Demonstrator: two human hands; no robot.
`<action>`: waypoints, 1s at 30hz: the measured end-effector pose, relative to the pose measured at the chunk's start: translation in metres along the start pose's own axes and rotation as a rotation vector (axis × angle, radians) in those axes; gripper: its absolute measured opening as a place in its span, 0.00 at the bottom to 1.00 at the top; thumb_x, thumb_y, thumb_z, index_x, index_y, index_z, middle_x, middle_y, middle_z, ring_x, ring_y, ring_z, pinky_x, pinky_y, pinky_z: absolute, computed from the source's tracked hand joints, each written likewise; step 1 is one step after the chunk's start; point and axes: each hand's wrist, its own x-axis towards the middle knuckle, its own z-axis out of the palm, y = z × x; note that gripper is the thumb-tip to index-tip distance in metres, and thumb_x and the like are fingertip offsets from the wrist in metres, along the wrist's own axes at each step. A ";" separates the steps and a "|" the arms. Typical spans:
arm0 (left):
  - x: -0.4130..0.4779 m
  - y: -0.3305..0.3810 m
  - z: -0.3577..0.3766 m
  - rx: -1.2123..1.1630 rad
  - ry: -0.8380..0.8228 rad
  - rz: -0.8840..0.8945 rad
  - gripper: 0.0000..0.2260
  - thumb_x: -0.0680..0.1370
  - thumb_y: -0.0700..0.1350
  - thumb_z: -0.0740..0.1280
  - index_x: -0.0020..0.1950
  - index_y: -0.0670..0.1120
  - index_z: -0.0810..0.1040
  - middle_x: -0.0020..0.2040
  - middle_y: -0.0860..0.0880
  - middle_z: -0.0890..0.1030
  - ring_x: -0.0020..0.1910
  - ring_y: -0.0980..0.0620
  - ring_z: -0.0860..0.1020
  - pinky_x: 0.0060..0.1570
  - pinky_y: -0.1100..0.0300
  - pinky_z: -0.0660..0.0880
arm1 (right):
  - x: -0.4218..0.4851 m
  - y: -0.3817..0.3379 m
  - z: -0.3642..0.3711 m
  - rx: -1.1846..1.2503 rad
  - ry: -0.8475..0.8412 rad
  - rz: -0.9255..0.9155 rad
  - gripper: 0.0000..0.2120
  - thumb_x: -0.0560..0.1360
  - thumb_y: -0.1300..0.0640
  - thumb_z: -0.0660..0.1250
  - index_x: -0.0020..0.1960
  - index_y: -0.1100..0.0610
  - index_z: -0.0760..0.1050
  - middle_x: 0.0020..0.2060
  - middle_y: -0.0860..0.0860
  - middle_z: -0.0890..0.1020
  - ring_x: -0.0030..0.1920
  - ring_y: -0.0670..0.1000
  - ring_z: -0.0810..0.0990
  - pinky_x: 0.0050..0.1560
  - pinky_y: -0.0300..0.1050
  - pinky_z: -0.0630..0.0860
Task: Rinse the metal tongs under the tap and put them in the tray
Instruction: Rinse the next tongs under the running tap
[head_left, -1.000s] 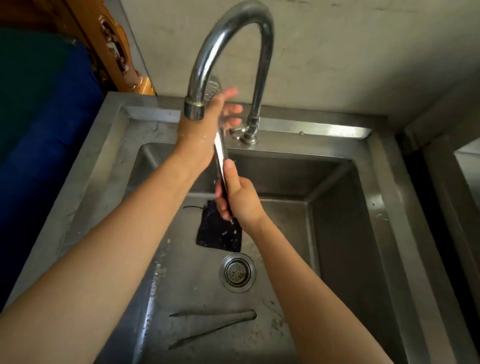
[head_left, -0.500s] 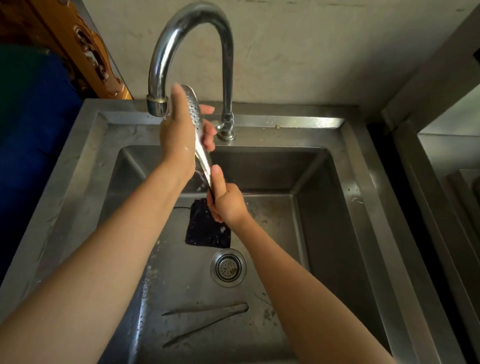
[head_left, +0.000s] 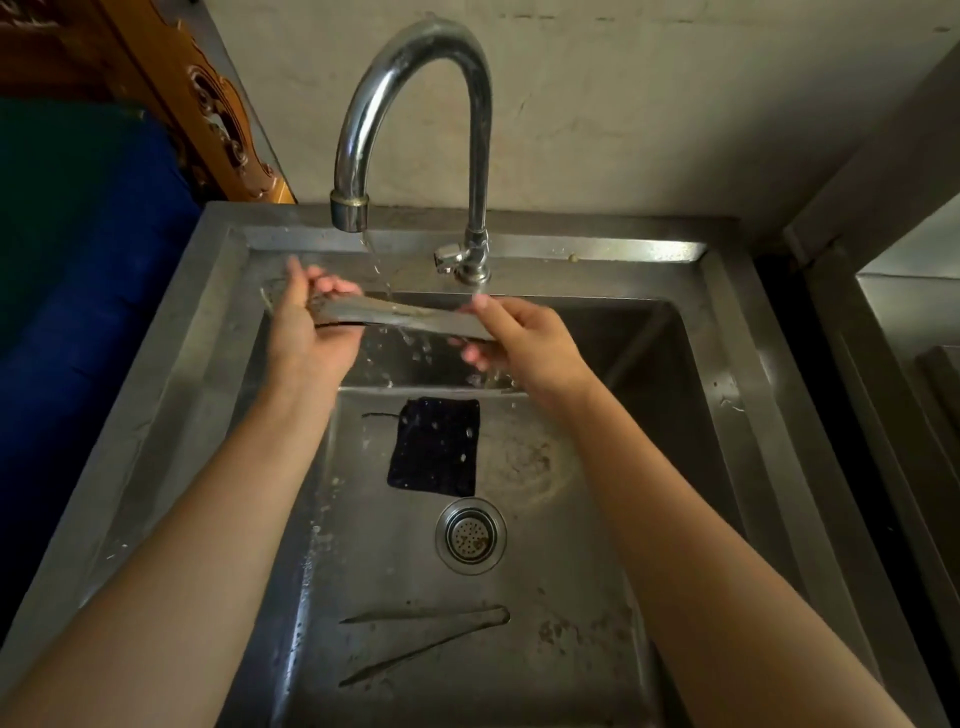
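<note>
You hold the metal tongs (head_left: 395, 314) level under the tap (head_left: 410, 119), water falling on their middle; your left hand (head_left: 306, 332) pinches the perforated end, your right hand (head_left: 524, 343) pinches the other, above the sink (head_left: 727, 415)

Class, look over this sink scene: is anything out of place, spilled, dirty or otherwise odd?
A dark cloth lies flat on the sink floor just above the drain, and brownish specks dot the floor at lower right. The tongs, held level by left hand and right hand under the tap, look normal.
</note>
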 end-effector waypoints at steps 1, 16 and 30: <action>0.003 0.008 -0.002 -0.052 0.025 0.031 0.18 0.79 0.49 0.61 0.32 0.43 0.77 0.26 0.51 0.75 0.23 0.56 0.72 0.28 0.64 0.72 | 0.002 -0.005 0.006 0.110 -0.036 0.007 0.11 0.78 0.55 0.63 0.53 0.61 0.77 0.35 0.53 0.83 0.34 0.47 0.82 0.39 0.38 0.81; -0.023 0.068 -0.038 -0.238 0.110 0.180 0.19 0.79 0.56 0.55 0.56 0.44 0.78 0.57 0.47 0.81 0.53 0.49 0.81 0.51 0.52 0.77 | 0.033 -0.032 0.086 0.074 -0.018 -0.091 0.06 0.76 0.64 0.64 0.53 0.63 0.71 0.35 0.53 0.77 0.31 0.47 0.78 0.35 0.37 0.77; -0.034 0.015 -0.027 -0.076 -0.012 -0.058 0.08 0.76 0.49 0.66 0.46 0.45 0.78 0.60 0.40 0.78 0.61 0.39 0.75 0.65 0.41 0.69 | -0.012 -0.037 0.030 -0.203 0.213 -0.235 0.11 0.79 0.54 0.60 0.58 0.57 0.73 0.44 0.49 0.81 0.41 0.44 0.82 0.47 0.39 0.80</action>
